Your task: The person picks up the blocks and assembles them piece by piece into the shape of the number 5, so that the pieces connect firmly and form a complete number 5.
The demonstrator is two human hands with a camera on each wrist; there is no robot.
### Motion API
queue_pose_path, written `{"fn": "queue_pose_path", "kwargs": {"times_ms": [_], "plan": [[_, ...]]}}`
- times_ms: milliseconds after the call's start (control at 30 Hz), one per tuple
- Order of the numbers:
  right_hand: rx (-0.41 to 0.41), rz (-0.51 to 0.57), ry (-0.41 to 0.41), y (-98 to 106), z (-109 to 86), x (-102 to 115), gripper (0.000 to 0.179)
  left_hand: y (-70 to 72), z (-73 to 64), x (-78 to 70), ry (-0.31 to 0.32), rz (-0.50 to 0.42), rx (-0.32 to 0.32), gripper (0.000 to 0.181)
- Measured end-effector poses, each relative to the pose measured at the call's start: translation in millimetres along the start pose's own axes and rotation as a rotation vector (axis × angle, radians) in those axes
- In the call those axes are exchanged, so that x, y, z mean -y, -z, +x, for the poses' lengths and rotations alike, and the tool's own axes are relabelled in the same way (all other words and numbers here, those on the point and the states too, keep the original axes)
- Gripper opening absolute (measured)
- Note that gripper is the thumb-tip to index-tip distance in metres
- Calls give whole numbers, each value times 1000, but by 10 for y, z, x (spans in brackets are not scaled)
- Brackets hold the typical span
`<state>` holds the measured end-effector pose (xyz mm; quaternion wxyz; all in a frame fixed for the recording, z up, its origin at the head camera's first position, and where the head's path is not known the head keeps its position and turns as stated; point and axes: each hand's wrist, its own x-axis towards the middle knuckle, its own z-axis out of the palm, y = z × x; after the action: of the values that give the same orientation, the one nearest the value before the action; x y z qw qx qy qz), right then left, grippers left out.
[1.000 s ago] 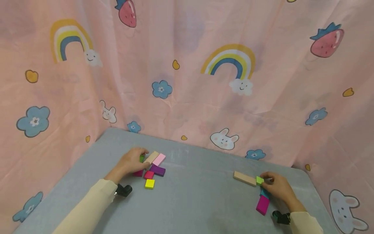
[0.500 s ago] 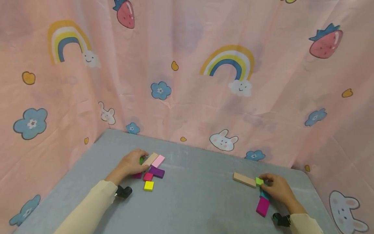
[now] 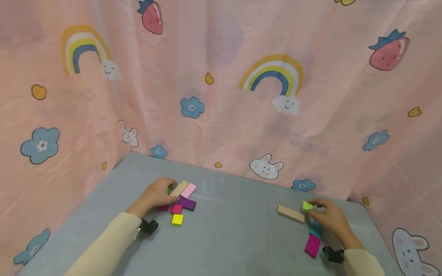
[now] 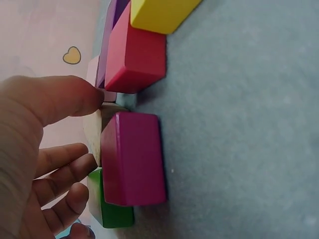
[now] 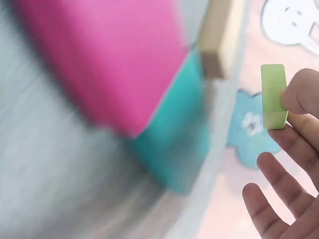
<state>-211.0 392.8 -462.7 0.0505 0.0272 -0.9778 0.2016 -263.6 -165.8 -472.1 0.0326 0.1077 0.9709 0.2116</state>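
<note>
Pinching the lime block (image 3: pixel 305 207) between thumb and finger, we hold it in our right hand (image 3: pixel 331 219), well to the right of the yellow block (image 3: pixel 177 220). Left of that yellow block and farther from us, our left hand (image 3: pixel 157 193) has its thumb and fingers apart around a wooden block (image 3: pixel 180 188); whether they grip it, we cannot tell.

And the grey tabletop (image 3: pixel 235 234) is backed by a pink curtain (image 3: pixel 221 134), decorated with rainbows (image 3: pixel 271 68), strawberries (image 3: pixel 389 53), blue flowers (image 3: pixel 192 107), white rabbits (image 3: pixel 266 168), yellow hearts (image 3: pixel 39 92)!
</note>
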Motion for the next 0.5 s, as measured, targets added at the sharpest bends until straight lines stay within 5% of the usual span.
{"fn": "queue_pose_path", "kwargs": {"times_ms": [200,500], "plan": [[-92,26,139,-27,88,289,31,3,-16,-20,-10,-9,0,57],[-96,116,213,-173,268,703,29,-12,0,-32,-15,-36,5,52]]}}
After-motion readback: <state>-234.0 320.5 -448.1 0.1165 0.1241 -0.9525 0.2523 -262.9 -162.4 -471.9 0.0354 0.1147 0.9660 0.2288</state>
